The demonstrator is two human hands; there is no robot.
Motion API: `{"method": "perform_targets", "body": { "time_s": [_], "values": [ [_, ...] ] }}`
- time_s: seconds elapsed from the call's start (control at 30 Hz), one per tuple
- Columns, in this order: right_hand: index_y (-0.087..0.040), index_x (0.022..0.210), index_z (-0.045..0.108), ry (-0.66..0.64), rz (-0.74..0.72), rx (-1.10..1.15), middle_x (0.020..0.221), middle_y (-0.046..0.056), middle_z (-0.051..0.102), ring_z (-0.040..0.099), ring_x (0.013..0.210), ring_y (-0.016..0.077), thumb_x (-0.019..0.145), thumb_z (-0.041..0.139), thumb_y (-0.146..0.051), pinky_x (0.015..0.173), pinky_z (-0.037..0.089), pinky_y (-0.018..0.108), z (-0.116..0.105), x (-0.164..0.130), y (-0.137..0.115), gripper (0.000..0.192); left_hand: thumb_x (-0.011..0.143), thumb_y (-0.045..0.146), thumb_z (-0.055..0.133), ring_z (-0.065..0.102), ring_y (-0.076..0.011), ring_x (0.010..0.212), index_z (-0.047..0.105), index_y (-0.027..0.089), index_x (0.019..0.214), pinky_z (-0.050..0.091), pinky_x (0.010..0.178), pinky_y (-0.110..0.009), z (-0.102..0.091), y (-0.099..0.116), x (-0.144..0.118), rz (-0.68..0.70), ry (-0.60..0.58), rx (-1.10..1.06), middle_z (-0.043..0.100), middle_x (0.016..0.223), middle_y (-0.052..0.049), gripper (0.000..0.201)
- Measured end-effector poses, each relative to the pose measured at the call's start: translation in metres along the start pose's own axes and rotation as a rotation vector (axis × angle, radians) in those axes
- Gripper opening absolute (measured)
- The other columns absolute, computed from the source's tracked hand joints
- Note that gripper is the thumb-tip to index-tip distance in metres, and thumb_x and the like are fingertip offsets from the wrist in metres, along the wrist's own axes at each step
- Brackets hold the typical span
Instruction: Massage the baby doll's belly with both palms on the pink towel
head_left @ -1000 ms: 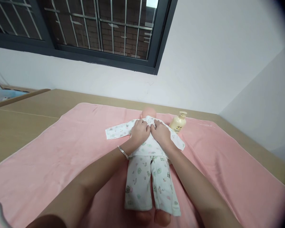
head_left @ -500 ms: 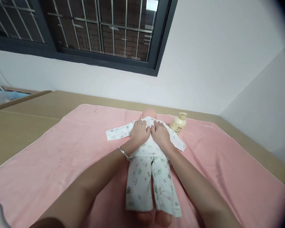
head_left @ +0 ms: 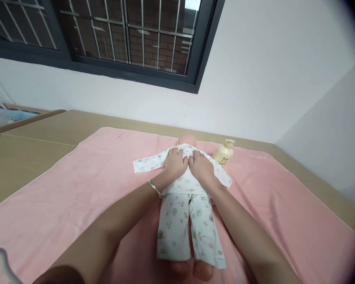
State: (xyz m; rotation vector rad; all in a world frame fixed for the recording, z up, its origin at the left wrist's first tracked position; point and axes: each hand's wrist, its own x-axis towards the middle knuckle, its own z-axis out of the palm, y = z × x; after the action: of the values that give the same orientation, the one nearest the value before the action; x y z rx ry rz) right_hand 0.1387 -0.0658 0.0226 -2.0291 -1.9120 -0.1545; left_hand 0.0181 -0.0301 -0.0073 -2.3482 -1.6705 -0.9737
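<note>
A baby doll (head_left: 187,139) lies stretched out with its head away from me; which side faces up I cannot tell. It wears a white printed long-sleeved top (head_left: 187,185) and matching trousers (head_left: 174,228), its bare feet showing at the near end. My left hand (head_left: 175,162) rests flat on the upper left of the top, fingers extended. Mirroring it, my right hand (head_left: 200,165) lies flat on the upper right, the two thumbs close together at the middle. A silver bangle (head_left: 155,189) circles my left wrist.
Under the doll spreads a pink blanket (head_left: 106,165) on a wooden surface (head_left: 41,157). A cream pump bottle (head_left: 224,153) stands beside the doll's right-hand sleeve. A white wall and a dark-framed barred window (head_left: 130,35) rise behind. A grey curved object (head_left: 4,258) shows at lower left.
Both hands stay in the same place on the doll's top. The whole view has shifted very slightly; the doll and bottle look unmoved.
</note>
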Motion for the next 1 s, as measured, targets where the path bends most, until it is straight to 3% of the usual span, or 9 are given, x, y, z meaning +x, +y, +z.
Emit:
{"method": "perform_targets", "body": {
  "time_s": [0.2, 0.37, 0.5, 0.6, 0.73, 1.0],
  "values": [
    [-0.019, 0.137, 0.045, -0.087, -0.037, 0.048, 0.144, 0.012, 0.044, 0.037, 0.134, 0.0294, 0.096, 0.028, -0.032, 0.101, 0.037, 0.042, 0.006, 0.010, 0.010, 0.046, 0.090, 0.023, 0.044, 0.055, -0.0258, 0.102, 0.061, 0.016, 0.098, 0.045, 0.092, -0.039, -0.004, 0.001, 0.001, 0.100, 0.017, -0.009, 0.062, 0.105, -0.012, 0.020],
    [-0.017, 0.146, 0.037, -0.093, -0.070, 0.026, 0.148, 0.014, 0.039, 0.032, 0.138, 0.0294, 0.097, 0.028, -0.031, 0.108, 0.030, 0.043, 0.010, 0.014, 0.014, 0.053, 0.090, 0.023, 0.044, 0.055, -0.0257, 0.109, 0.064, 0.016, 0.099, 0.044, 0.096, -0.039, -0.001, 0.000, -0.001, 0.109, 0.042, -0.027, 0.064, 0.109, -0.012, 0.023],
    [-0.018, 0.138, 0.047, -0.050, -0.112, 0.010, 0.137, 0.014, 0.051, 0.045, 0.127, 0.0275, 0.096, 0.031, -0.028, 0.101, 0.037, 0.038, 0.003, 0.011, 0.010, 0.046, 0.091, 0.026, 0.045, 0.052, -0.0263, 0.118, 0.061, 0.014, 0.115, 0.040, 0.104, -0.040, 0.003, -0.003, 0.001, 0.092, 0.036, -0.055, 0.061, 0.123, -0.014, 0.031],
    [-0.016, 0.117, 0.061, -0.019, -0.134, -0.007, 0.117, 0.013, 0.062, 0.055, 0.111, 0.0254, 0.095, 0.033, -0.025, 0.088, 0.042, 0.032, -0.004, 0.006, 0.003, 0.037, 0.092, 0.027, 0.044, 0.049, -0.0273, 0.123, 0.056, 0.011, 0.124, 0.037, 0.107, -0.042, 0.005, -0.005, 0.005, 0.088, -0.016, -0.068, 0.057, 0.131, -0.016, 0.038],
    [-0.013, 0.100, 0.065, -0.004, -0.114, -0.059, 0.103, 0.014, 0.065, 0.058, 0.103, 0.0244, 0.096, 0.034, -0.024, 0.080, 0.043, 0.030, -0.007, -0.002, -0.005, 0.034, 0.092, 0.028, 0.042, 0.048, -0.0275, 0.124, 0.053, 0.012, 0.127, 0.036, 0.108, -0.044, 0.005, -0.007, 0.008, 0.078, -0.057, -0.081, 0.055, 0.133, -0.016, 0.040],
    [-0.015, 0.108, 0.063, 0.004, -0.098, -0.018, 0.110, 0.013, 0.064, 0.057, 0.107, 0.0261, 0.097, 0.030, -0.026, 0.088, 0.043, 0.034, 0.004, 0.004, 0.002, 0.036, 0.094, 0.023, 0.039, 0.046, -0.0264, 0.128, 0.058, 0.021, 0.127, 0.035, 0.108, -0.047, 0.006, -0.008, 0.008, 0.194, -0.036, -0.087, 0.056, 0.134, -0.011, 0.038]
  ]
}}
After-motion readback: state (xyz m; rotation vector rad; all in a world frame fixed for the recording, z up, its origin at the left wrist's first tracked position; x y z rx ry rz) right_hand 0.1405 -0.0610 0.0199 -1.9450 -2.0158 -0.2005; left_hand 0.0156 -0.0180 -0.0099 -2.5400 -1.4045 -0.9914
